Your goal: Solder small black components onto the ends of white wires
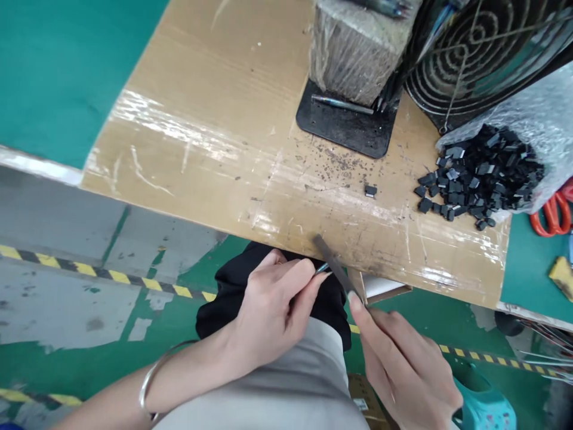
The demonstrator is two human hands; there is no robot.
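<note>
My left hand (280, 298), a bracelet on its wrist, pinches a thin metal rod-like piece (322, 269) whose tip sticks out past the fingers. Most of that piece is hidden in my grip. A flat dark file (333, 263) is held in my right hand (398, 358), thumb laid along it, its handle covered by the palm. The file slants up to the left and crosses close by the tip of the metal piece; whether they touch I cannot tell. Both hands are at the front edge of the taped cardboard sheet (215, 173).
One small black connector (370, 190) lies on the cardboard, dark specks behind it. To the right, a heap of black connectors (487, 173) spills from a clear plastic bag (546, 119). Behind stand a wrapped block (358, 60) on a black plate (344, 128) and a fan (478, 48). Red-handled scissors (553, 216) lie far right.
</note>
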